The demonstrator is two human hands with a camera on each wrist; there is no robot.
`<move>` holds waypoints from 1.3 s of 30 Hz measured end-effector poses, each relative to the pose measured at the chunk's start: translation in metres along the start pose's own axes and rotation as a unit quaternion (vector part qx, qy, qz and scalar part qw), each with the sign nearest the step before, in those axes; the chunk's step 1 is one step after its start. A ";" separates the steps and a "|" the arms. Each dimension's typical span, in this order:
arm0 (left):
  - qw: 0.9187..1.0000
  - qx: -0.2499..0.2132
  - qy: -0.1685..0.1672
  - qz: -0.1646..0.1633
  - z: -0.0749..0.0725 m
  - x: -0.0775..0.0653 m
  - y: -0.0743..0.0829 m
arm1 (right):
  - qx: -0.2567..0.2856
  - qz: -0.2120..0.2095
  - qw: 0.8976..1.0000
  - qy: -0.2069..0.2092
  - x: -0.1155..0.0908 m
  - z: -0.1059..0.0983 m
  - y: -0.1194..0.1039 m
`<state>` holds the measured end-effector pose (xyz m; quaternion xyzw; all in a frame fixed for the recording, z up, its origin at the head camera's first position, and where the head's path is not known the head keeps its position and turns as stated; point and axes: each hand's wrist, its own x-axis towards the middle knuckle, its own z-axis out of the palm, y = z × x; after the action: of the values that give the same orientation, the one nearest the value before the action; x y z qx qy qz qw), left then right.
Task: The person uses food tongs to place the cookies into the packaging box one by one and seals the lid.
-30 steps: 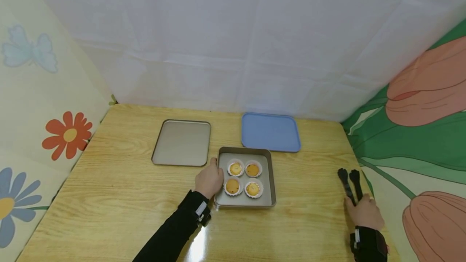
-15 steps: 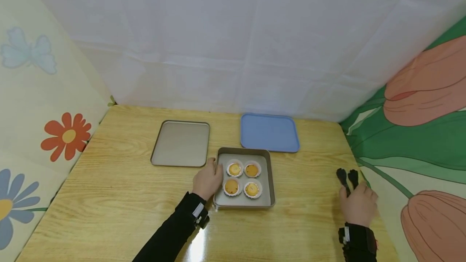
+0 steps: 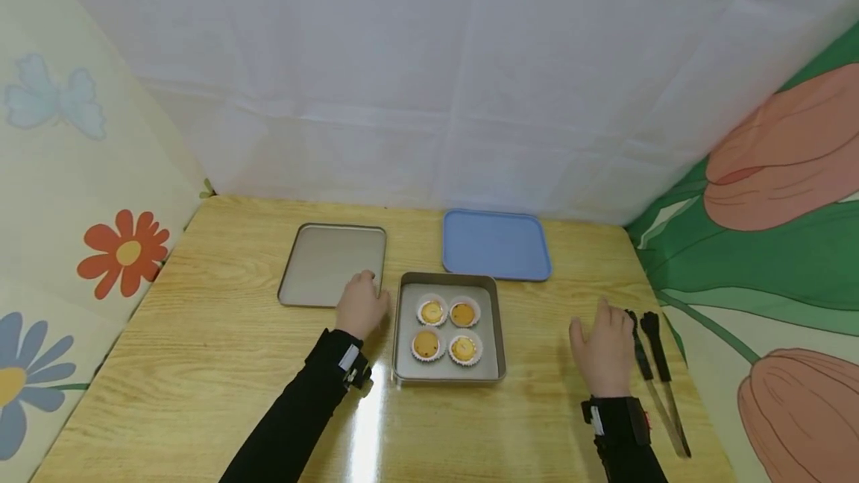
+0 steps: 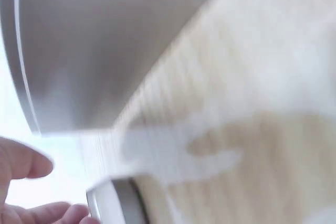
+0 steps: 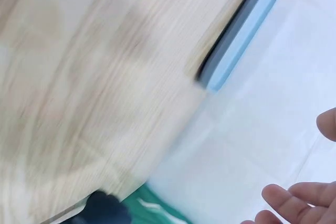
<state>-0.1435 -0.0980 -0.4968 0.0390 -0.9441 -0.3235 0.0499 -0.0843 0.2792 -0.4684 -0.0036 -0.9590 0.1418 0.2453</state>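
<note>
White quilted sheeting closes off the far side of the scene, with flower-printed panels to the left and right, and a light wooden desk (image 3: 221,334) carries everything.

Near the middle of the desk sits a square grey metal baking tin (image 3: 448,375) holding four small cakes in white paper cups (image 3: 446,330), set two by two. To its far left lies a flat champagne-coloured metal tray (image 3: 329,259), and just beyond its far right corner lies a flat light blue plastic tray (image 3: 496,244); the blue tray's edge also shows in the right wrist view (image 5: 239,45).

The left hand (image 3: 360,305) is between the champagne tray and the baking tin, over the tray's near right corner. Whether it touches the tray cannot be told. Its fingers are loosely bent and hold nothing, and in the blurred left wrist view the fingers (image 4: 23,161) show apart from the tray's rim.

The right hand (image 3: 602,349) is low over the desk, to the right of the tin and well apart from it, fingers relaxed and spread, gripping nothing. A pair of black-tipped tongs (image 3: 654,364) lies on the desk just right of this hand, tips pointing to the far side; whether hand and tongs touch is unclear.
</note>
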 end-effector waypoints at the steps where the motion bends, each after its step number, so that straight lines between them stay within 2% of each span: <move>1: 1.000 0.011 -0.009 0.000 -0.002 0.004 -0.001 | 0.005 -0.004 1.000 -0.002 0.000 0.001 -0.003; 3: 0.999 0.037 -0.023 0.000 -0.005 0.011 -0.003 | 0.007 -0.011 1.000 -0.010 0.001 0.003 -0.008; 8: 0.997 0.066 -0.036 0.011 -0.005 0.022 -0.006 | 0.006 -0.022 0.999 -0.030 -0.001 0.008 -0.016; 13: 0.994 0.089 -0.061 0.012 0.005 0.026 -0.013 | 0.013 -0.022 0.999 -0.043 -0.005 0.012 -0.019; 18: 0.993 0.097 -0.073 -0.004 0.011 0.028 -0.016 | 0.016 -0.022 0.999 -0.043 -0.007 0.014 -0.022; 25: 0.992 0.095 -0.079 -0.005 0.013 0.028 -0.016 | 0.019 -0.025 0.998 -0.052 -0.010 0.015 -0.030; 31: 0.994 0.080 -0.077 0.007 0.007 0.023 -0.015 | 0.013 -0.042 0.998 -0.039 -0.013 0.018 -0.032; 36: 0.997 0.051 -0.042 0.041 -0.004 0.018 -0.013 | 0.025 -0.048 0.998 -0.043 -0.014 0.019 -0.035; 39: 0.998 0.018 -0.025 0.053 -0.014 0.015 -0.010 | 0.035 -0.047 0.997 -0.055 -0.013 0.020 -0.037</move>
<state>-0.1562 -0.1157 -0.4907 -0.0183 -0.9514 -0.3045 0.0421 -0.0798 0.2371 -0.4809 0.0577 -0.9647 0.1634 0.1983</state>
